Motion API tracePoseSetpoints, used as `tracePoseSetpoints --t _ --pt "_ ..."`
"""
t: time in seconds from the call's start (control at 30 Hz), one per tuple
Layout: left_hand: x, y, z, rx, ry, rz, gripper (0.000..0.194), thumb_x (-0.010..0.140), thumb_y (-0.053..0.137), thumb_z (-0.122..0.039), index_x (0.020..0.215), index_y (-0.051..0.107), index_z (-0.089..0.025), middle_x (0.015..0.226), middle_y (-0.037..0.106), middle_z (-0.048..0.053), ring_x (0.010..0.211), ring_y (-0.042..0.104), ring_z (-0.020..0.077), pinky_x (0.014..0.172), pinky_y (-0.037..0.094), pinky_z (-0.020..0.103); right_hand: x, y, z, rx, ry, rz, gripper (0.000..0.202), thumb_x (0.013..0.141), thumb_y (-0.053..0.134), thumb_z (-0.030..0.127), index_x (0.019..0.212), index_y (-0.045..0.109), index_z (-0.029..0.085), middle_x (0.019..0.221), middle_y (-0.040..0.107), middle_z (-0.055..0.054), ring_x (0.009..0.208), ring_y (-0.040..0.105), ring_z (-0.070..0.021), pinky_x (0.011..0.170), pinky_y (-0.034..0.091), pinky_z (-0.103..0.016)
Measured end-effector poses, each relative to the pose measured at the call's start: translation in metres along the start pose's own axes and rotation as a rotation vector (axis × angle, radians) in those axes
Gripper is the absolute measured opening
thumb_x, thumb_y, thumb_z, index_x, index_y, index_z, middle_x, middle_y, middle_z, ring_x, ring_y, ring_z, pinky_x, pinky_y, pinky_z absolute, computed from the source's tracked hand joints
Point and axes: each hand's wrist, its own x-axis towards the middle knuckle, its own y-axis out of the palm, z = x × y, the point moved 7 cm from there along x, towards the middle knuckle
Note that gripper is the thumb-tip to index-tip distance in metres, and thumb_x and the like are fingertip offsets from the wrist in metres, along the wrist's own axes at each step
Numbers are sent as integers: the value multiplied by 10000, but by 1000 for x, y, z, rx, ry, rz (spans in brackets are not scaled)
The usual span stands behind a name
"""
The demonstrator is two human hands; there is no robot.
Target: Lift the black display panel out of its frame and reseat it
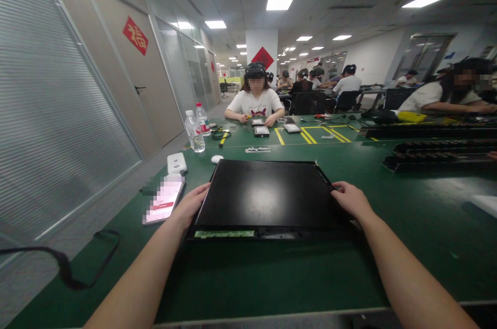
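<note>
A black flat display panel (267, 194) lies screen up in front of me, over the green table. Along its near edge runs a strip of green circuit board (224, 234), beside a black frame edge. My left hand (190, 204) grips the left side, its fingers partly hidden by the panel. On the opposite side my right hand (351, 198) is closed on the edge, thumb on top and the other fingers partly out of sight. The panel's near edge seems slightly raised off the table, though its underside is hidden.
Left of the panel are a phone (165, 198), a white device (177, 163) and two bottles (194, 132). A black strap (73, 272) hangs at the left. Across the table (272, 282) a person (255, 98) handles hard drives (261, 131). Long black parts (423, 155) lie at right.
</note>
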Motion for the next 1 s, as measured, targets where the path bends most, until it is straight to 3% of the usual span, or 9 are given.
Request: tracePoseSetpoints --t 0.13,0.33,0.57,0.83,1.0 --pt "-4 4 -3 7 30 4 307 991 649 -109 1291 711 -117 716 805 72 536 757 203 469 582 247 -1 -1 0 -2 4 -6 406 870 588 285 1225 755 184 958 747 -67 859 670 -211 721 458 -296" --pt "-7 4 -8 -10 79 -17 229 968 659 -73 1160 768 -132 725 812 60 547 752 176 507 580 222 -1 -1 1 0 -2 -4 415 859 585 277 1225 756 179 922 742 -62 811 657 -202 696 450 -300" --pt "-8 6 -10 -30 93 -26 209 882 726 -44 1051 799 -142 703 808 59 563 761 194 508 579 228 2 2 -2 7 -20 -22 423 842 598 281 1218 760 179 958 750 -74 859 668 -219 722 460 -308" --pt "-5 4 -12 -67 106 2 321 818 678 -18 1089 806 -130 777 830 83 628 786 226 534 598 259 0 1 1 23 -17 -19 419 828 599 274 1200 765 180 888 736 -61 787 655 -205 683 446 -309" --pt "0 1 -14 -98 152 30 245 841 714 -157 1059 822 -128 816 837 101 705 802 258 546 597 274 1 2 2 42 -25 -11 426 823 601 275 1208 759 179 895 735 -58 793 652 -202 697 451 -306"
